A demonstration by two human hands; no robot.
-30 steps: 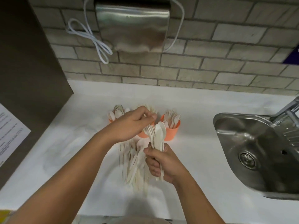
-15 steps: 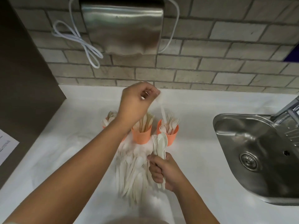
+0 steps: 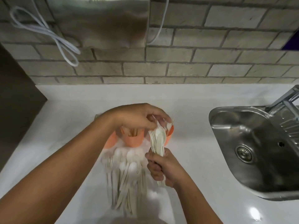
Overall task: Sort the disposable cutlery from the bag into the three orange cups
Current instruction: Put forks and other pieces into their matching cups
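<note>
The right hand [image 3: 163, 169] is clamped round the lower end of a bundle [image 3: 159, 139] of white spoons and forks, holding it upright over the middle of the worktop [image 3: 64, 126], heads up. The left hand [image 3: 139, 117] reaches across from the left, just above the bundle's top. Its fingers are curled together on a white piece [image 3: 158, 126] there, which is too blurred to tell the kind. Behind the hands three orange cups stand in a row, about midway between the worktop's front and back edges. The left cup [image 3: 109, 142] is mostly hidden under the left wrist, and the middle cup [image 3: 135, 141] shows handles standing inside. The right cup [image 3: 169, 137] sits just behind the bundle with white cutlery poking out. A loose pile [image 3: 124, 172] of white cutlery lies flat in front of the cups, running toward the front edge, just left of the right hand. A steel sink [image 3: 215, 126] is set into the worktop's right end, with a tap [image 3: 284, 96] at its back corner. On the brick wall [image 3: 210, 65] behind hang a metal dispenser [image 3: 100, 21] and a looped white cable [image 3: 48, 34].
</note>
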